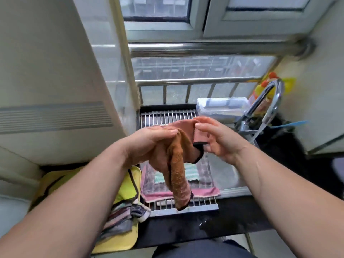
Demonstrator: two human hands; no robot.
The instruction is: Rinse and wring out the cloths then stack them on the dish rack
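Spare pile of cloths (126, 211) is kept on the yellow tray (119, 241) at 7 o'clock, off the rack, likely so that undone and done cloths stay apart. Dish rack (204, 202) is bridged over the sink (229, 175) at 6, and a flat stack of cloths (202, 175) is already laid on it. Above that, at centre, the orange cloth (178, 175) is held up. Its top edge is pinched by the left hand (154, 140) at 9 and an adjoining corner by the right hand (214, 138) at 3. The rest is left hanging in a twist, so probably wrung and being opened out for stacking. Faucet (268, 101) sits at 2.
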